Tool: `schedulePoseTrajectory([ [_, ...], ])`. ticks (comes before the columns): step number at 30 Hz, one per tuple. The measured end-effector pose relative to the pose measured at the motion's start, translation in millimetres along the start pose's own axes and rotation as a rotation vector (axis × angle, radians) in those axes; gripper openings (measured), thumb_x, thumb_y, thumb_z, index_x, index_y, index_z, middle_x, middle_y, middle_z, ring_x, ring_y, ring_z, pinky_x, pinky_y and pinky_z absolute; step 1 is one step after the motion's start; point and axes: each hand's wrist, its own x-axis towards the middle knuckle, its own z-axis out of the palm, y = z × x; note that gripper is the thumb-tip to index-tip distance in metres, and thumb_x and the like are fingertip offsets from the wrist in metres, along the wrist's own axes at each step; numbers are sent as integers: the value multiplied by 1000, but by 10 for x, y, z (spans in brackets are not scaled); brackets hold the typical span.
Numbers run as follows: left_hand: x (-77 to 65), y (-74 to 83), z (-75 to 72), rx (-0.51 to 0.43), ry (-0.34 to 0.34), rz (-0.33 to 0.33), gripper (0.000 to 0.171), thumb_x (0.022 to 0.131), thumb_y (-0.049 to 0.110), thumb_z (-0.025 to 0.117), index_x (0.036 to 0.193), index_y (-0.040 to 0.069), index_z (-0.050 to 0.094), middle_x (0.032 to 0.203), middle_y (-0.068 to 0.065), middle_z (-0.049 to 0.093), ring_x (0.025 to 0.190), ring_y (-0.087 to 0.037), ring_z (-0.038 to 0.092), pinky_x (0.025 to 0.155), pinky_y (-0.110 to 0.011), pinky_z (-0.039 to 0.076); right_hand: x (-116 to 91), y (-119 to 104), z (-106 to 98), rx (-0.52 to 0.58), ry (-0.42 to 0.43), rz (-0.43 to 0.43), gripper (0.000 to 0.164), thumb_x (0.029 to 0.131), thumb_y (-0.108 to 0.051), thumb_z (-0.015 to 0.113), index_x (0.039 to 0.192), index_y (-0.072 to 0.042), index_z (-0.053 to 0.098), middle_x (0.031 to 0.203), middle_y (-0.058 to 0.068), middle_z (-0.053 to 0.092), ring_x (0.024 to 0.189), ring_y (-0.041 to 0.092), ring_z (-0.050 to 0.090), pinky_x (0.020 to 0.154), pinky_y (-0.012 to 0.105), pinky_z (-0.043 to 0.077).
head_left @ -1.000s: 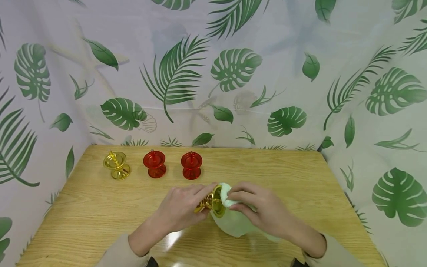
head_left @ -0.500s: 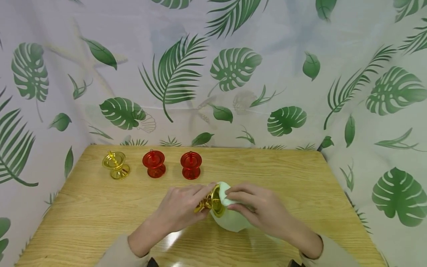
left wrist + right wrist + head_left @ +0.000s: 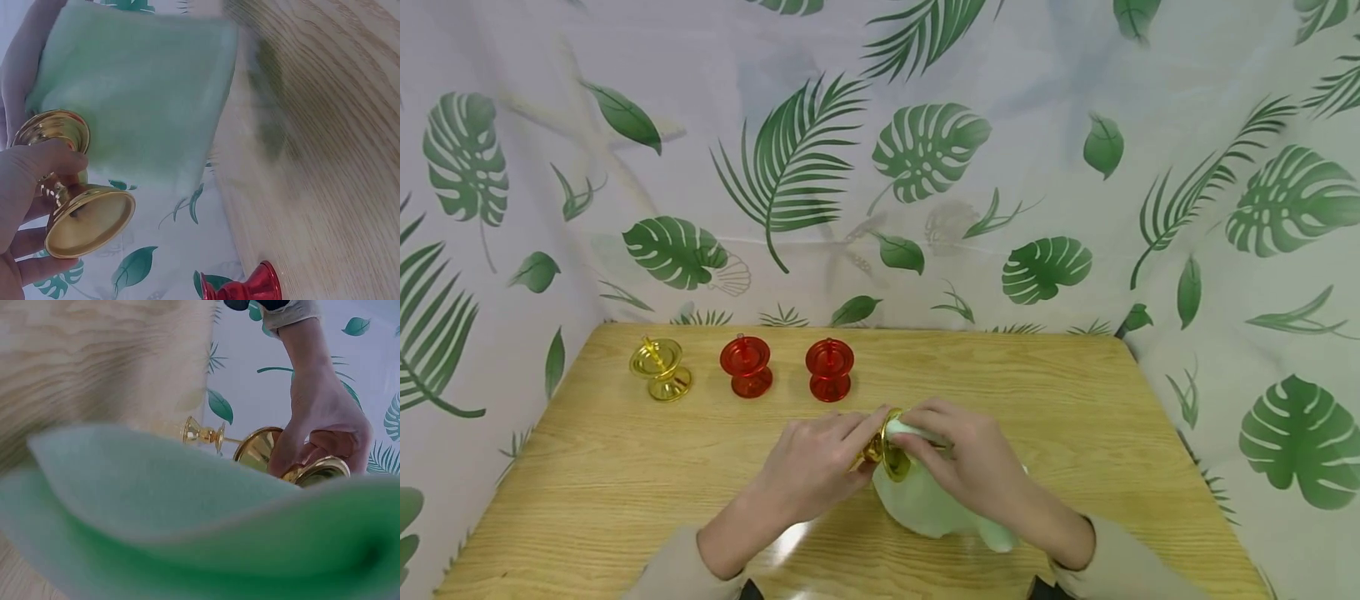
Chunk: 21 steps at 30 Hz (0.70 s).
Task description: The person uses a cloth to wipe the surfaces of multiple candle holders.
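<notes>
My left hand (image 3: 816,458) grips a shiny gold candle holder (image 3: 895,468) around its narrow stem, tilted so that the dish faces right. In the left wrist view the hollow underside of its foot (image 3: 90,225) shows, with fingers and thumb around the stem. A pale green cloth (image 3: 917,507) is pinched in my right hand (image 3: 973,458), a bunched part of it touching the upper inside of the dish. The rest of the cloth hangs below that hand. In the right wrist view the cloth (image 3: 162,487) hides much of the work.
Along the back left of the wooden table (image 3: 1037,392) stand another gold candle holder (image 3: 670,385), a red candle holder (image 3: 752,383) and a second red one (image 3: 831,387). A leaf-patterned sheet (image 3: 955,275) rises behind the table and along both sides.
My right hand has shifted slightly up and left with the cloth, turning at the wrist. The loose cloth hangs differently below it. My left hand keeps its grip, with the candle holder turned slightly.
</notes>
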Motion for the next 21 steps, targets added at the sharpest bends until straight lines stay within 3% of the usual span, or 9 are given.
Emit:
schedulePoseTrajectory([
  [4, -3, 14, 20, 32, 8, 2, 65, 68, 25, 99, 127, 12, 74, 98, 4, 81, 68, -9, 73, 49, -18, 51, 26, -32, -14, 29, -59, 213, 10, 96, -15, 77, 102, -8, 81, 94, 1, 80, 80, 6, 70, 69, 20, 57],
  [6, -4, 20, 27, 42, 6, 2, 66, 68, 26, 99, 128, 12, 74, 98, 5, 80, 69, -9, 73, 50, -19, 53, 32, -33, -20, 40, -79, 265, 10, 97, -16, 76, 102, -9, 81, 95, 1, 80, 81, 6, 70, 70, 21, 57],
  [8, -8, 24, 28, 44, 4, 0, 66, 69, 26, 98, 129, 13, 74, 98, 5, 80, 69, -9, 73, 51, -19, 53, 31, -30, -24, 47, -86, 261, 9, 96, -16, 76, 101, -10, 81, 95, 0, 80, 82, 6, 70, 71, 22, 57],
  [11, -10, 27, 26, 42, -3, -2, 65, 70, 26, 97, 129, 12, 74, 98, 4, 81, 70, -9, 73, 52, -19, 54, 5, -15, -23, 35, -70, 154, 9, 94, -14, 78, 101, -10, 81, 94, -1, 79, 81, 6, 71, 70, 21, 57],
  [14, -16, 25, 19, 28, -15, -8, 66, 71, 25, 97, 130, 11, 73, 99, 4, 81, 69, -10, 74, 51, -18, 53, -28, 15, -16, 9, -26, -44, 12, 91, -12, 81, 102, -10, 80, 95, 0, 77, 79, 9, 70, 69, 19, 56],
  [18, -24, 20, 6, -8, -39, -25, 68, 70, 27, 97, 131, 11, 72, 98, 4, 80, 67, -9, 73, 49, -16, 48, -50, 69, -6, -36, 30, -296, 16, 99, -22, 72, 104, -9, 80, 100, 3, 77, 85, 14, 72, 73, 19, 58],
  [21, -27, 20, -14, -49, -55, -43, 68, 70, 28, 97, 131, 12, 72, 96, 4, 80, 65, -9, 72, 48, -15, 44, -52, 93, -26, -53, 32, -391, 27, 104, -30, 62, 106, -10, 79, 104, 2, 77, 91, 17, 73, 77, 22, 61],
])
